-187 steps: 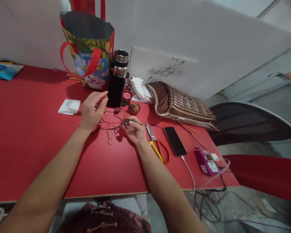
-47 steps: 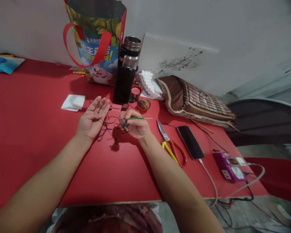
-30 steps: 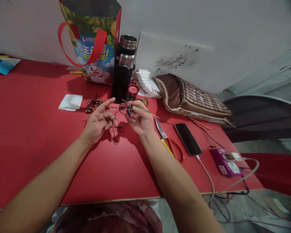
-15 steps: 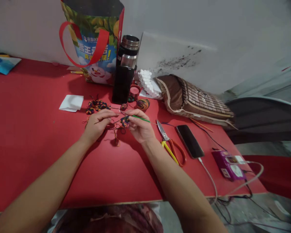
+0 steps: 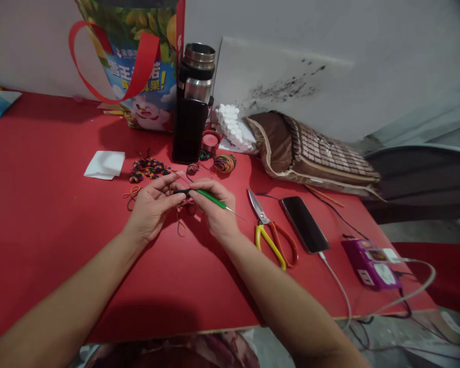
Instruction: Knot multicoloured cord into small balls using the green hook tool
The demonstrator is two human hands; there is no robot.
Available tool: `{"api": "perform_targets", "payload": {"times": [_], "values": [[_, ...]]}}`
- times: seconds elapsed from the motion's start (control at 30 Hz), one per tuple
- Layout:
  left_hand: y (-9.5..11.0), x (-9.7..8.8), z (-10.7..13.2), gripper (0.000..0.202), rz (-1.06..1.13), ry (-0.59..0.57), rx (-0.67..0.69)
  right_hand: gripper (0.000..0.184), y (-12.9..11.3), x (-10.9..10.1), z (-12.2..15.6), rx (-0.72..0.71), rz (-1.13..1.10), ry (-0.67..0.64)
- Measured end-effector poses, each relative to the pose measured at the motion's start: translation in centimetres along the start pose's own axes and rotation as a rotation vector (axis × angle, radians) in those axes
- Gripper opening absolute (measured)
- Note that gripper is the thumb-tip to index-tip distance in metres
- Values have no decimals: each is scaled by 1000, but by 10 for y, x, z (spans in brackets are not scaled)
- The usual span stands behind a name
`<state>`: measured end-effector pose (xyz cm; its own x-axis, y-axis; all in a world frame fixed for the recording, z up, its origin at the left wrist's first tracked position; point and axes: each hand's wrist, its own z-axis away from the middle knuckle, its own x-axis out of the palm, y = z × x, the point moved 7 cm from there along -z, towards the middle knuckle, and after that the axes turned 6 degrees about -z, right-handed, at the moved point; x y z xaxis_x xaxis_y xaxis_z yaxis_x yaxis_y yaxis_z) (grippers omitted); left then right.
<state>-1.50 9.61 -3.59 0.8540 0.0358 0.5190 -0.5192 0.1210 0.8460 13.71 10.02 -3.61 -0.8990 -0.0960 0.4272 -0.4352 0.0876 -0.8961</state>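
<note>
Both hands meet over the red table (image 5: 42, 214). My right hand (image 5: 213, 208) pinches a green-handled crochet hook (image 5: 210, 199) whose metal tip points right. My left hand (image 5: 150, 209) is closed on a small dark multicoloured crochet piece (image 5: 181, 193) at the hook's near end. Loose coloured thread (image 5: 181, 225) trails on the table under the hands. Several small finished multicoloured pieces (image 5: 147, 168) lie just beyond my left hand.
Scissors with yellow and red handles (image 5: 270, 232), a phone (image 5: 304, 231) on a cable and a purple box (image 5: 370, 262) lie to the right. A black flask (image 5: 190, 125), a thread ball (image 5: 225, 163), a printed bag (image 5: 138, 66), white paper (image 5: 104, 164) and a brown cushion (image 5: 310, 153) stand behind.
My left hand went from open palm up to a pinch on the piece next to the hook. Both hands dropped closer to the table, and the view shifted slightly left.
</note>
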Motion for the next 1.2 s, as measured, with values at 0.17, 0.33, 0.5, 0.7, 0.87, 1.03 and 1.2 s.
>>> {"api": "perform_targets", "payload": {"times": [0.17,0.33,0.5,0.7,0.87,1.03,1.2], "values": [[-1,-2,0,54,-49,-16,-15,16,2,-1,-4,55,-71,39],[-1,-8,-3,50,-117,10,15,14,-6,0,-3,10,-4,-20],[7,-5,-2,49,-273,-19,84,19,-26,-1,-1,-169,328,-79],[8,-2,1,58,-330,-22,124,24,-37,7,5,-341,594,-76],[5,-3,0,54,-234,-13,118,25,-24,3,3,-250,396,-13],[14,-3,-1,46,-155,-27,145,32,3,1,-2,-12,66,-12],[10,-2,0,46,-82,16,99,32,1,2,2,-8,113,24]]}}
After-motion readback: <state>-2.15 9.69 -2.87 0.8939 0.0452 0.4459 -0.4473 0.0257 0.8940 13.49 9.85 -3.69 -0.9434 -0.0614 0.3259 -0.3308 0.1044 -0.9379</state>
